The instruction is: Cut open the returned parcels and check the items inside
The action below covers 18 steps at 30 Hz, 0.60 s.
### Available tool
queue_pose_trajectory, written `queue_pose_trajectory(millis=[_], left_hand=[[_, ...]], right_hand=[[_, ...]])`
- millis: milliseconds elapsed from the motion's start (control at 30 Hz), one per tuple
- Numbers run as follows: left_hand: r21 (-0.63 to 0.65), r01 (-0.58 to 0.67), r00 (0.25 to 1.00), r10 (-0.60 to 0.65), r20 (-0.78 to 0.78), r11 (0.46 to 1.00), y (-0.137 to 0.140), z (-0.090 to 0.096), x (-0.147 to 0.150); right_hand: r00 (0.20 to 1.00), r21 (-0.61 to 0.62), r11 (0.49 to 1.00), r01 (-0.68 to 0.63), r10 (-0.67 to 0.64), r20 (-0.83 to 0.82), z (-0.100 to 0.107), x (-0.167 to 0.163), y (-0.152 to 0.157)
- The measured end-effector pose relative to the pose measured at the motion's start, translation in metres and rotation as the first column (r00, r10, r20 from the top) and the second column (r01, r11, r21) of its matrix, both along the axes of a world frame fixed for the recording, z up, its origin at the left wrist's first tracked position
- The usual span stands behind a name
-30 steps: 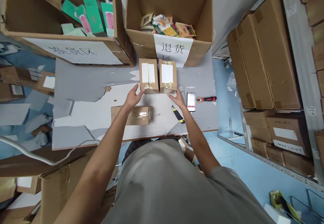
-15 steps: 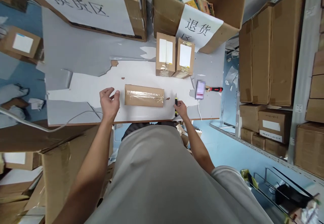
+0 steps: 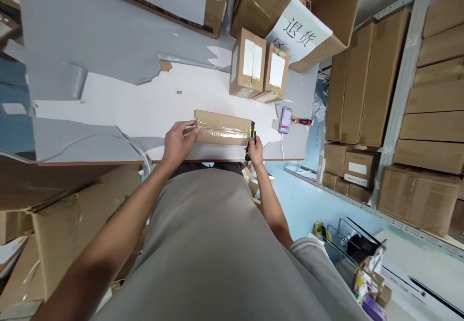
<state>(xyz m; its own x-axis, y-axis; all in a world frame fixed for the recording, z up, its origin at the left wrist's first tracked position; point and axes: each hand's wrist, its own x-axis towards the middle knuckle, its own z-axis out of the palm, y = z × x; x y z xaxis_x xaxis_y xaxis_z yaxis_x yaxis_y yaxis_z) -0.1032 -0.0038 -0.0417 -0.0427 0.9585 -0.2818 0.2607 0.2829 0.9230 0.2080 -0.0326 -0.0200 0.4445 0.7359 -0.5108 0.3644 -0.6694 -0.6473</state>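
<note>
A long, flat cardboard box (image 3: 223,128) with shiny clear tape along it lies near the front edge of the table. My left hand (image 3: 179,142) grips its left end, thumb on the near side and fingers behind. In my right hand (image 3: 255,151) is a black and yellow utility knife (image 3: 252,137), held upright against the right end of the box. Whether its blade is out cannot be seen.
Two small labelled boxes (image 3: 247,64) stand behind, before a large open carton (image 3: 253,4). A phone (image 3: 285,120) with a cable and a red-black handled tool (image 3: 303,121) lie right. Shelves (image 3: 393,94) of cartons stand further right. A white cable (image 3: 87,139) crosses the left front.
My left hand has moved right and taken hold of the box's left end. The knife in my right hand has come up against its right end. The view has shifted and tilted.
</note>
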Motion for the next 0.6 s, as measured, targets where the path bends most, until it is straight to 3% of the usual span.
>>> queue_pose_trajectory(millis=[133, 267, 333, 433, 533, 600], left_hand=[[-0.057, 0.057, 0.998, -0.057, 0.006, 0.997, -0.002, -0.004, 0.001], [-0.008, 0.113, 0.994, -0.112, 0.017, 0.994, -0.001, -0.007, 0.004], [0.019, 0.123, 0.992, -0.124, 0.024, 0.992, 0.0, -0.008, 0.004], [0.037, 0.124, 0.991, -0.126, 0.048, 0.992, 0.002, -0.012, 0.004], [0.058, 0.128, 0.988, -0.132, 0.081, 0.99, 0.004, -0.016, 0.004], [0.075, 0.128, 0.986, -0.135, 0.099, 0.989, 0.004, -0.018, 0.005]], right_hand=[[0.951, -0.148, 0.973, -0.175, 0.206, 0.229, 0.031, 0.003, -0.003], [0.774, -0.156, 0.878, -0.453, 0.474, 0.419, 0.07, -0.006, 0.003], [0.672, -0.173, 0.776, -0.606, 0.616, 0.41, 0.086, -0.02, 0.01], [0.472, -0.262, 0.569, -0.779, 0.809, 0.351, 0.103, -0.049, 0.024], [0.245, -0.418, 0.364, -0.833, 0.918, 0.311, 0.112, -0.079, 0.04], [0.132, -0.5, 0.274, -0.821, 0.945, 0.301, 0.116, -0.093, 0.048]])
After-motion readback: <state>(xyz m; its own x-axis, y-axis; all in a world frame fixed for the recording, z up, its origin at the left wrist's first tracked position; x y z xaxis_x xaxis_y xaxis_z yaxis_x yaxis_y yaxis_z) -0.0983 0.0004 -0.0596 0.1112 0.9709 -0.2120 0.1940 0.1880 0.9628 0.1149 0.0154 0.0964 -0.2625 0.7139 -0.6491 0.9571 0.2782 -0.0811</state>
